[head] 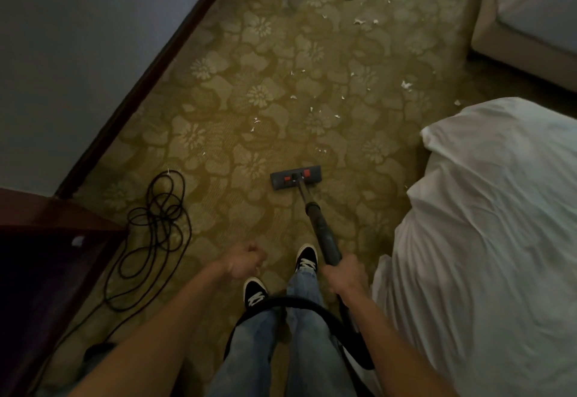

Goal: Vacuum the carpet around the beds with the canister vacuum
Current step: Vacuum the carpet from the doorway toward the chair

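On the flowery carpet (218, 109), just beside the white bed (484, 240), the vacuum head (293, 180) lies flat. Its dark wand (321, 231) slants back to the right hand (345, 274), which grips it. The left hand (245, 260) is a fist holding nothing. White scraps (359, 21) dot the carpet ahead. A black cord (156, 218) lies coiled on the left.

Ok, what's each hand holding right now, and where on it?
The right hand grips the vacuum wand at its upper end, fingers wrapped round the tube. The left hand is curled in a fist, holding nothing.
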`<state>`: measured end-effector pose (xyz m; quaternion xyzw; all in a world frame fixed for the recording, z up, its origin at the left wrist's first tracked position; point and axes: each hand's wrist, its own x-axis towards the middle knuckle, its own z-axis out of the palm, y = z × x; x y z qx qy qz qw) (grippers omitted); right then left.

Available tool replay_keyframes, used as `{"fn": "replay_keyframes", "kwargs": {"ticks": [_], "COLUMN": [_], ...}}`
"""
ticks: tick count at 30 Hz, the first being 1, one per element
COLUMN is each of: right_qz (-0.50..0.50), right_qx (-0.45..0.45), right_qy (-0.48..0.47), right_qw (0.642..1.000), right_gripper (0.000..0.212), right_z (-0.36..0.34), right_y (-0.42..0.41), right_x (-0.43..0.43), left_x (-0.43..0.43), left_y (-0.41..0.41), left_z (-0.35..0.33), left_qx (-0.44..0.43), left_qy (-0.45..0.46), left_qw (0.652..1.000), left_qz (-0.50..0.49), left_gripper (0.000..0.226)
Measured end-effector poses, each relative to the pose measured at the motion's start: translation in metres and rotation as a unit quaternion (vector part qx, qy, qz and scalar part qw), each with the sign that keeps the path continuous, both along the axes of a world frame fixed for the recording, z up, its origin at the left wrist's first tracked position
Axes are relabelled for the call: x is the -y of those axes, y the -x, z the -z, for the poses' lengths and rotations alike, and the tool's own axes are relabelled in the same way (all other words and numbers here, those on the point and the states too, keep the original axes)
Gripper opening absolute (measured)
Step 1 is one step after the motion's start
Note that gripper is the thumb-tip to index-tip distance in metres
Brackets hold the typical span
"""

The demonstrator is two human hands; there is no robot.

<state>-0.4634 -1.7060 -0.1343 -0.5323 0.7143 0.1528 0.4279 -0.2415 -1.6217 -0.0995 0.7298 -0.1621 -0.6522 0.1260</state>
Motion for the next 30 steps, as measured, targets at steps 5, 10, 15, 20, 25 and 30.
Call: {"fn": "replay_keyframes", "kwargs": {"ticks": [5, 10, 15, 20, 25, 30], "right_qz": [0.011, 0.024, 0.04, 0.04, 0.021, -0.011], "right_qx": [0.002, 0.007, 0.026, 0.03, 0.022, 0.04], "right_qy": [0.008, 0.022, 0.037, 0.029, 0.009, 0.004], "right_qw": [1.0, 0.999, 0.998, 0.998, 1.0, 0.999], "right_gripper": [0.044, 0.042, 0.037, 0.037, 0.037, 0.035], "right_z": [0.003, 0.006, 0.012, 0.013, 0.013, 0.014], "right_y": [0.005, 0.003, 0.0, -0.002, -0.005, -0.022], "right_x": [0.016, 0.058, 0.108, 0.149, 0.177, 0.196], "left_x": [0.019, 0.046, 0.077, 0.111, 0.139, 0.152], "left_y": [-0.005, -0.003, 0.001, 0.0, -0.004, -0.006], "left_z": [-0.001, 0.0, 0.002, 0.005, 0.007, 0.007], "left_qx": [0.02, 0.036, 0.038, 0.042, 0.04, 0.032], "left_qy": [0.006, 0.009, 0.001, -0.003, 0.005, 0.015], "left_qw": [1.0, 0.999, 0.999, 0.999, 0.999, 0.997], "left_qz": [0.007, 0.007, 0.004, -0.018, -0.032, -0.064], "left_gripper": [0.017, 0.026, 0.027, 0.02, 0.015, 0.019]}}
